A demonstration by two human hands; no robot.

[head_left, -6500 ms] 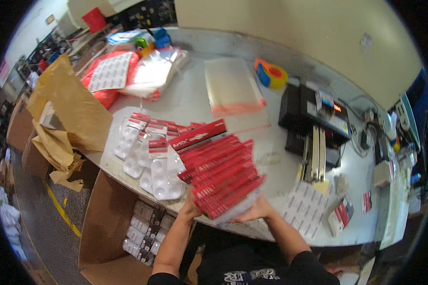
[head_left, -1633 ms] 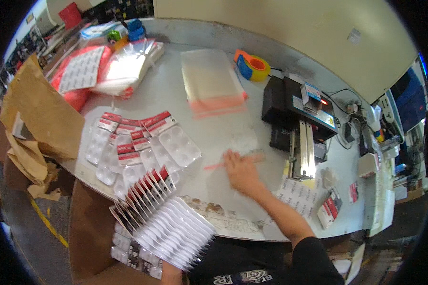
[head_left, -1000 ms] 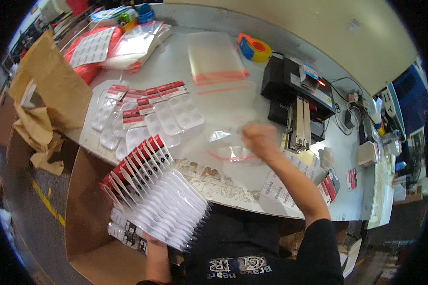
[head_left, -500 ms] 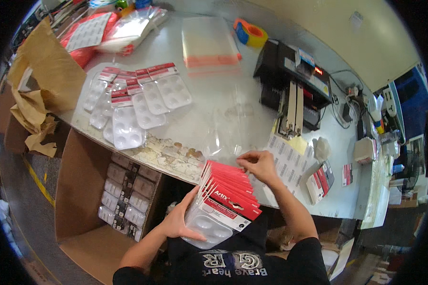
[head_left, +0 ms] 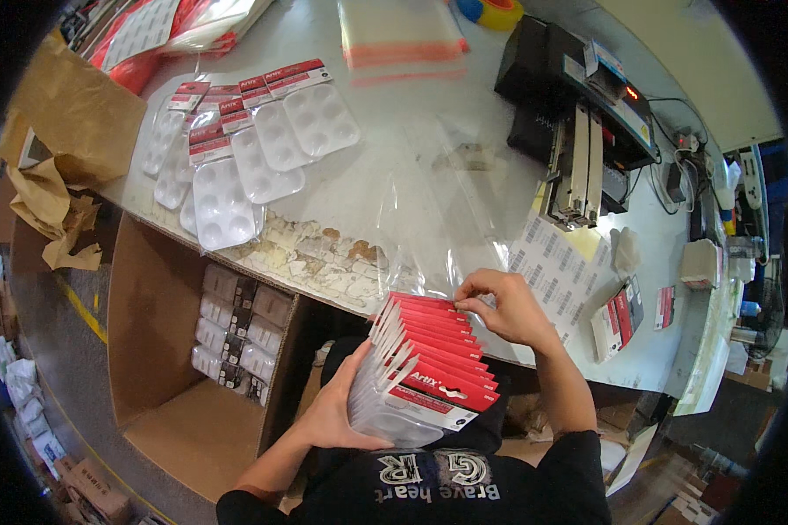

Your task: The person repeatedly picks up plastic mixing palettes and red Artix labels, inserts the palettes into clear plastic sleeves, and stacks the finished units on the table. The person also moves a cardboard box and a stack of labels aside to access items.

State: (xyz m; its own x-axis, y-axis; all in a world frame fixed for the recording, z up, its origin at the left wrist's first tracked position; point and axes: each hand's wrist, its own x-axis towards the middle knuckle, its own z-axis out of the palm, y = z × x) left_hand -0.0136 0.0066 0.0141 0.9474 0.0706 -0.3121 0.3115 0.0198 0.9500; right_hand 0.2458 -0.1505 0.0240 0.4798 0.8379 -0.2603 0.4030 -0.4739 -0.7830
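Note:
My left hand (head_left: 334,409) is wrapped round a thick stack of white plastic paint palettes (head_left: 390,407) with red header cards, held tilted in front of my body. The cards are fanned in steps toward the table. Just beyond the stack, my right hand (head_left: 510,308) has thumb and forefinger pinched together at the near end of a clear plastic bag (head_left: 433,232). This bag lies on the table, its mouth close to the far cards. Its thin film makes the exact edge hard to see.
More carded palettes (head_left: 226,197) lie overlapping at the left of the worktable (head_left: 385,122). Clear bags with red strips (head_left: 403,44) lie farther back. A black machine (head_left: 578,114) and label sheets (head_left: 556,267) are right. An open cardboard box (head_left: 175,455) holds packs below left.
The whole view has shifted, with the table things higher in the picture. The palette stack has tipped, so its card edges show more. My right fingers stay pinched by the bag.

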